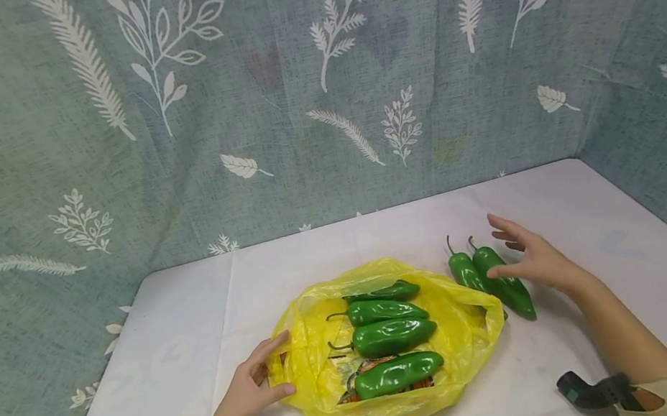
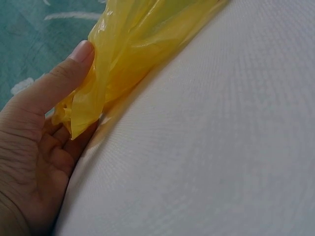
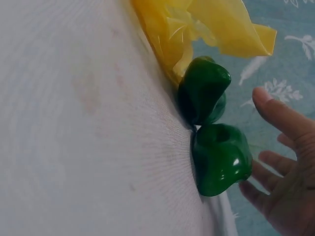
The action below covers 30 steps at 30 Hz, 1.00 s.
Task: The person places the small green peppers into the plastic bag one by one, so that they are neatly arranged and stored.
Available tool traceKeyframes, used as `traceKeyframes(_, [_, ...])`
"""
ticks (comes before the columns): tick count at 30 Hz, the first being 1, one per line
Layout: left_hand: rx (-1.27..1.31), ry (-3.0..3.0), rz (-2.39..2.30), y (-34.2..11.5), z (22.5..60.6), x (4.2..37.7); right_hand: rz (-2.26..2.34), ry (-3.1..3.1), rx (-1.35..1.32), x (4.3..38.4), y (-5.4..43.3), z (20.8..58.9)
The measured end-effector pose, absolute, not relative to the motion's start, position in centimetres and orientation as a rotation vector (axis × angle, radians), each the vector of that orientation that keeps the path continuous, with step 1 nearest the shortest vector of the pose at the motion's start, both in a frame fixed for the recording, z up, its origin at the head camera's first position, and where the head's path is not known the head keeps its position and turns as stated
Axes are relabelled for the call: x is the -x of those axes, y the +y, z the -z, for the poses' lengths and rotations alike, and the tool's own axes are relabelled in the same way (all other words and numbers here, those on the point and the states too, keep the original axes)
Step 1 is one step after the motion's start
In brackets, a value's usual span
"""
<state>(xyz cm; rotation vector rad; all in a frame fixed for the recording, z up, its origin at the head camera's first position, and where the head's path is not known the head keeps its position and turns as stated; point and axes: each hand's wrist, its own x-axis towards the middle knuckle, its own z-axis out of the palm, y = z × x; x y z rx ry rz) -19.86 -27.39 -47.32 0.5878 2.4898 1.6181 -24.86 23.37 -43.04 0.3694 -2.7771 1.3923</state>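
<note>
A yellow plastic bag (image 1: pixel 320 414) lies open on the table with several green peppers (image 1: pixel 395 336) inside, stems pointing left. My left hand (image 1: pixel 250 385) rests at the bag's left edge, thumb and fingers apart and touching the plastic. In the left wrist view the thumb (image 2: pixel 74 66) lies against the bag (image 2: pixel 123 59), and the other fingers are partly behind it. Right of the bag lie two more green peppers (image 1: pixel 505 279), side by side. Over the outer one hovers my right hand (image 1: pixel 538 259), fingers spread. The right wrist view shows that hand (image 3: pixel 290 172) beside the nearer pepper (image 3: pixel 221 162).
A white cloth (image 1: pixel 143 413) covers the table. Behind and beside it hangs a grey-green curtain (image 1: pixel 295 134) with white leaf patterns. A black device (image 1: pixel 588 392) is strapped at the right wrist. In the right wrist view, the bag's edge (image 3: pixel 236 29) stands just past the peppers.
</note>
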Motion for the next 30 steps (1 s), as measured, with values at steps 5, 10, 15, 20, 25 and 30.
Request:
traceKeyframes(5, [-0.559,2.497,-1.608,-27.4,47.3,19.7,-1.432,-2.834,-0.372,25.0,23.6,44.0])
traceKeyframes(10, [-0.543,2.495,-1.607,-27.4,47.3,19.7,-1.461,-2.877,-0.396,25.0,23.8,44.5])
traceKeyframes(15, [-0.543,2.510,-1.595,-27.3,47.3,19.7,-1.456,-2.893,-0.421,24.9,23.9,44.6])
traceKeyframes(20, [-0.550,2.510,-1.595,-27.4,47.4,19.7,-1.449,-2.902,-0.419,25.0,23.9,44.8])
traceKeyframes(25, [-0.552,2.512,-1.592,-27.4,47.4,19.7,-1.370,-2.974,-0.358,25.2,23.8,45.4])
traceKeyframes(30, [-0.566,2.515,-1.597,-27.4,47.3,19.9,-1.333,-3.025,-0.290,25.3,23.7,45.7])
